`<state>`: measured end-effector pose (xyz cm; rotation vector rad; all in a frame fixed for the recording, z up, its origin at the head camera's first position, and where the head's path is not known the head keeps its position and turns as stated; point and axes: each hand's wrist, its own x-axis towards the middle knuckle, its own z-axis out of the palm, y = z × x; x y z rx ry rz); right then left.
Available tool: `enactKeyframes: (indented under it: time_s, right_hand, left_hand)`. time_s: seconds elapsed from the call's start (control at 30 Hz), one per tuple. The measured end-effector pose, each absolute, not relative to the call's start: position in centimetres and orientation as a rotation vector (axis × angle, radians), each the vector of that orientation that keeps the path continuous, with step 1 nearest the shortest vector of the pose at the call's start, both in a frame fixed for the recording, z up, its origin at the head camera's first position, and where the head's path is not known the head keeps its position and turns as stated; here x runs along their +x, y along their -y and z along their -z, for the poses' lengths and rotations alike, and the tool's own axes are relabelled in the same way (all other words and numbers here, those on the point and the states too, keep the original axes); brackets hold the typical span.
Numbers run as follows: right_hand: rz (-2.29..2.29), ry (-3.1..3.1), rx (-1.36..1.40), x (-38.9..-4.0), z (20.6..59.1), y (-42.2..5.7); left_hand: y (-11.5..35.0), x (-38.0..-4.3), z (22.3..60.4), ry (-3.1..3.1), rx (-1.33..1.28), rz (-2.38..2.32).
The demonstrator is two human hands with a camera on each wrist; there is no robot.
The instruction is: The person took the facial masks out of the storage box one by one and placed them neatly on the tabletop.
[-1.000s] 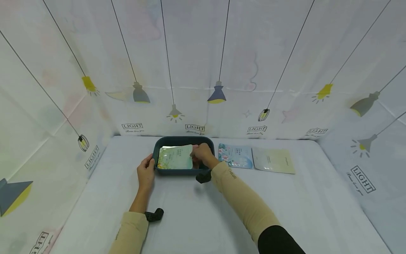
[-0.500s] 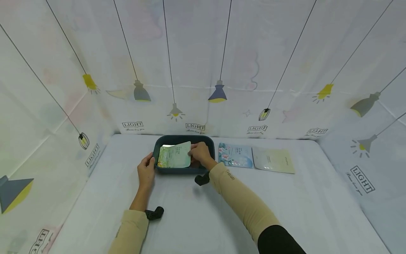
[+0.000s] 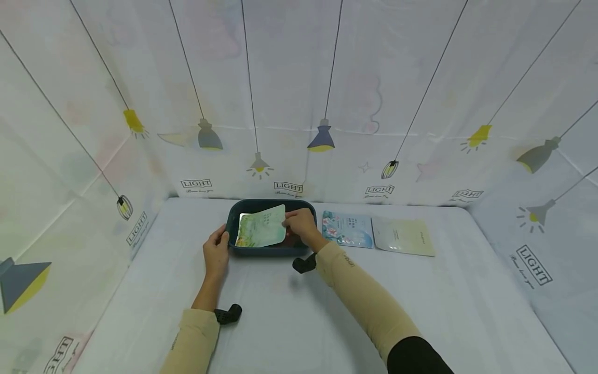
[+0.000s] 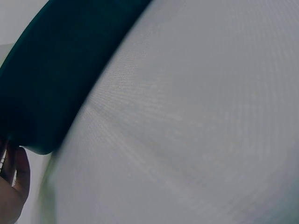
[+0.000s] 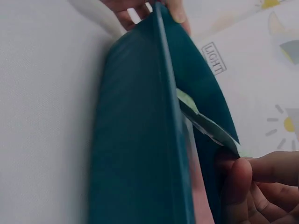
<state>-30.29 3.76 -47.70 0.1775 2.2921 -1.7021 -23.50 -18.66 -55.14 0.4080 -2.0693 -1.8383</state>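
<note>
Right hand (image 3: 301,224) at work over on the right side of the tray, thumb and finger brought together in a pinch on the right edge of the green packet (image 3: 261,227)! Left hand (image 3: 216,252), meanwhile, grips the tray's left end by the near corner, digits on both sides of the rim.

Biggest of all, the pale backdrop (image 3: 285,78) rises behind and at both sides, printed with hanging lamps and the word LIGHT. Below it spreads the white table (image 3: 289,322). Beige sleeves (image 3: 364,304) come in from the near side, black further up on the right arm.

At the far side of the table, left of centre, sits the dark teal tray (image 3: 271,252). Inside it, that green packet tilts, right edge raised, left end low. Just right of the tray lies the blue packet (image 3: 348,229), flat, flowers on its left; right beside that, the beige packet (image 3: 404,237), flat too.

Smaller now: a black device (image 3: 229,315) on each wrist. Smallest, a shiny strip (image 3: 244,215) peeks out at the green packet's far left corner; what it belongs to, I can't tell.
</note>
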Motion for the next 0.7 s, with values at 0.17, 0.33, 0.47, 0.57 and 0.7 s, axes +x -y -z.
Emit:
enactKeyframes:
  time_s: [0.17, 0.33, 0.47, 0.57, 0.7]
  right_hand:
    - [1.771, -2.236, 0.192, -30.3, 47.0, -4.6]
    - [1.797, -2.223, 0.182, -30.1, 46.3, -5.2]
    - [1.826, -2.207, 0.205, -29.9, 45.9, -5.7]
    - [1.826, -2.189, 0.213, -29.8, 45.8, -6.1]
    - [1.834, -2.149, 0.234, -29.8, 45.8, -6.9]
  left_hand:
    - [18.6, -23.6, 54.9, 2.059, 0.401, 1.844]
    - [18.7, -23.5, 54.9, 2.067, 0.427, 1.848]
    - [18.8, -23.6, 54.9, 2.078, 0.427, 1.847]
    - [18.7, -23.5, 54.8, 2.082, 0.428, 1.846]
    - [18.6, -23.4, 54.9, 2.080, 0.428, 1.863]
